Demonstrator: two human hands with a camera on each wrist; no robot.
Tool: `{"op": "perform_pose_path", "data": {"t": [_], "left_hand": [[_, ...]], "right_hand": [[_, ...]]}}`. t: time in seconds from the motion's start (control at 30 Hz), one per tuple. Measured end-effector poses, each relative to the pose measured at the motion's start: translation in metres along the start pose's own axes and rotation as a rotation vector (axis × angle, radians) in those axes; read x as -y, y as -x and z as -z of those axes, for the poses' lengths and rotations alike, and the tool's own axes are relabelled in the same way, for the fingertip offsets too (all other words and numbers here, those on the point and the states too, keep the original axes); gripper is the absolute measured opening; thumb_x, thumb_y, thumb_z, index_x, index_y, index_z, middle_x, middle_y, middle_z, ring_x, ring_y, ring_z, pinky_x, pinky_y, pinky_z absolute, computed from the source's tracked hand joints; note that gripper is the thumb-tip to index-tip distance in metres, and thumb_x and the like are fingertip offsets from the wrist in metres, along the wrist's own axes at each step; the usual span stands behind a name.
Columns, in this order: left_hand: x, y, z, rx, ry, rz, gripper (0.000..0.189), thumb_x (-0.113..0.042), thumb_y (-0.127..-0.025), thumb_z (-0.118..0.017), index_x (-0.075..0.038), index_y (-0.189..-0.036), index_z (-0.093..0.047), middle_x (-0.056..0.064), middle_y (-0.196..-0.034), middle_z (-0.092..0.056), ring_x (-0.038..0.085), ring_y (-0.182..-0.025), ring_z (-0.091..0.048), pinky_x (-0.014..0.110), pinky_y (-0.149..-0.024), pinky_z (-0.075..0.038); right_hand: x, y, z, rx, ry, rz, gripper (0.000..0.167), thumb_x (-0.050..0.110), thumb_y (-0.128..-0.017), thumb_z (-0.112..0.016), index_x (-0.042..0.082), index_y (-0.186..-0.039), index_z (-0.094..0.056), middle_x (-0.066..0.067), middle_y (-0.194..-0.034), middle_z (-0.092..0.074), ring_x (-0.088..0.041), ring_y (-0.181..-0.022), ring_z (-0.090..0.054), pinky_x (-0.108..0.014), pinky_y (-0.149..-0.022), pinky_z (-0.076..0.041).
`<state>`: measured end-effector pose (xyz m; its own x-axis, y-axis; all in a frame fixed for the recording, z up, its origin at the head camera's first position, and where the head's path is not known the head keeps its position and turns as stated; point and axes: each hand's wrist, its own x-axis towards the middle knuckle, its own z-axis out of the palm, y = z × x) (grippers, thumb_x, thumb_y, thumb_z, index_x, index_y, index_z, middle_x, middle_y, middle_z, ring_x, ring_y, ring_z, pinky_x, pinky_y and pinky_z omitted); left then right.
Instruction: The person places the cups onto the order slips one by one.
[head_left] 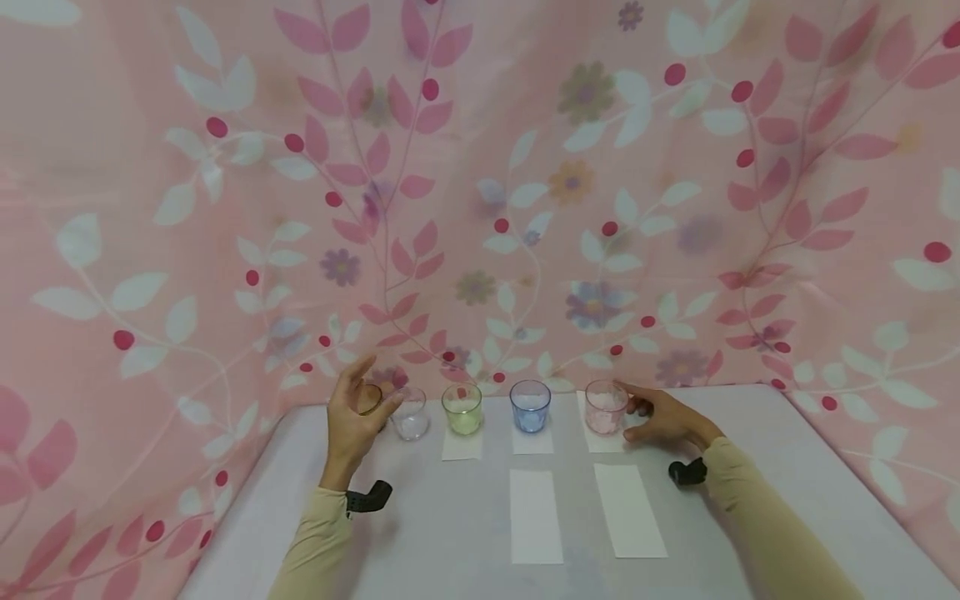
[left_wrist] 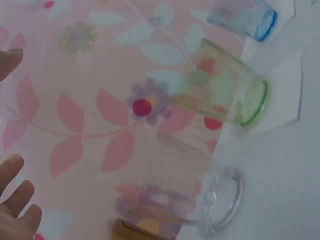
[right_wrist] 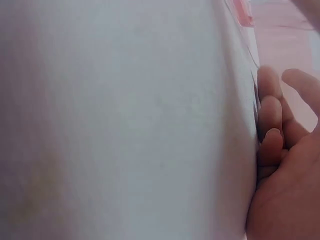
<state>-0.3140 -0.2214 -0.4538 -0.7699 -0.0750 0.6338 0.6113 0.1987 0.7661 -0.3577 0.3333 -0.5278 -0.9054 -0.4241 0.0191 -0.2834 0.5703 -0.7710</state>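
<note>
Pink glass (head_left: pixel 604 410) beside the right hand (head_left: pixel 671 418), amber glass (head_left: pixel 368 399) behind the left hand (head_left: pixel 351 425)

Smooth, see-through tumblers stand in a row across a pale, matte table (head_left: pixel 442 517), each narrowing from round rim to foot. Next to the amber one comes a clear glass (head_left: pixel 411 417), then a green glass (head_left: pixel 462 410), a blue glass (head_left: pixel 530 408) and the pink one. The last three stand on flat white paper; two rectangular paper strips (head_left: pixel 536 517) lie nearer the person. Leaves and flowers pattern the softly rippled pink cloth (head_left: pixel 465 208) behind.

The left hand is spread wide, thumb well away from the fingers, gripping nothing; the amber glass shows through that gap, partly hidden, and the clear glass is near the thumb. At the right hand, thumb and forefinger part loosely toward the pink glass's side, the other fingers bent; whether a fingertip touches it I cannot tell.
</note>
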Motion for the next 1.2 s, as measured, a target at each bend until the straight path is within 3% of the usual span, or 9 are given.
{"op": "perform_pose_path", "data": {"t": [0.1,0.2,0.37,0.57,0.67,0.93,1.2], "left_hand": [[0.016,0.006,0.014,-0.078,-0.061,0.040,0.080,0.007,-0.077,-0.088,0.001,-0.149,-0.053,0.022,-0.156,-0.051,0.027,-0.152,-0.042,0.042,-0.132,-0.027],[0.030,0.011,0.026,-0.140,-0.117,0.093,0.085,0.004,-0.076,-0.090,0.001,-0.151,-0.051,0.023,-0.157,-0.050,0.036,-0.152,-0.039,0.062,-0.129,-0.025],[0.050,0.017,0.037,-0.152,-0.219,0.201,0.095,-0.005,-0.076,-0.092,0.003,-0.156,-0.042,0.027,-0.161,-0.044,0.044,-0.151,-0.037,0.073,-0.120,-0.028],[0.067,0.025,0.040,-0.080,-0.168,0.372,0.099,-0.012,-0.085,-0.090,0.001,-0.162,-0.030,0.026,-0.168,-0.032,0.046,-0.155,-0.031,0.068,-0.125,-0.027],[0.072,0.027,0.039,-0.058,-0.133,0.417,0.096,-0.009,-0.087,-0.087,0.003,-0.162,-0.028,0.028,-0.166,-0.033,0.047,-0.152,-0.035,0.065,-0.125,-0.030],[0.081,0.028,0.036,-0.060,-0.117,0.433,0.095,-0.005,-0.090,-0.084,0.003,-0.163,-0.024,0.030,-0.161,-0.037,0.048,-0.148,-0.039,0.061,-0.125,-0.034],[0.089,0.027,0.034,-0.080,-0.093,0.432,0.093,-0.002,-0.092,-0.081,0.004,-0.164,-0.023,0.029,-0.163,-0.038,0.043,-0.150,-0.040,0.053,-0.126,-0.034]], "right_hand": [[-0.004,0.001,0.001,-0.018,-0.052,0.031,0.100,0.018,-0.084,-0.091,0.004,-0.165,-0.034,-0.017,-0.113,-0.062,-0.024,-0.093,-0.050,-0.022,-0.078,-0.043],[-0.007,0.002,0.001,-0.049,-0.077,0.047,0.095,0.017,-0.088,-0.088,0.003,-0.165,-0.035,-0.018,-0.113,-0.064,-0.023,-0.094,-0.053,-0.021,-0.079,-0.044],[-0.007,0.006,0.002,-0.132,-0.148,0.016,0.090,0.020,-0.092,-0.084,0.009,-0.166,-0.034,-0.020,-0.118,-0.063,-0.019,-0.100,-0.060,-0.019,-0.084,-0.050],[-0.005,0.009,-0.001,-0.157,-0.157,-0.008,0.089,0.023,-0.091,-0.086,0.014,-0.166,-0.037,-0.021,-0.116,-0.062,-0.017,-0.093,-0.057,-0.022,-0.080,-0.048],[-0.003,0.010,-0.006,-0.166,-0.151,-0.029,0.090,0.024,-0.089,-0.088,0.018,-0.165,-0.039,-0.019,-0.113,-0.063,-0.018,-0.090,-0.055,-0.023,-0.077,-0.046],[0.008,0.031,-0.012,-0.197,-0.134,-0.014,0.088,0.023,-0.092,-0.085,0.010,-0.165,-0.037,-0.017,-0.113,-0.064,-0.018,-0.091,-0.056,-0.024,-0.077,-0.046],[0.015,0.054,-0.014,-0.168,-0.091,0.010,0.079,0.020,-0.090,-0.085,0.006,-0.159,-0.047,-0.014,-0.107,-0.062,-0.017,-0.085,-0.051,-0.026,-0.069,-0.044]]}}
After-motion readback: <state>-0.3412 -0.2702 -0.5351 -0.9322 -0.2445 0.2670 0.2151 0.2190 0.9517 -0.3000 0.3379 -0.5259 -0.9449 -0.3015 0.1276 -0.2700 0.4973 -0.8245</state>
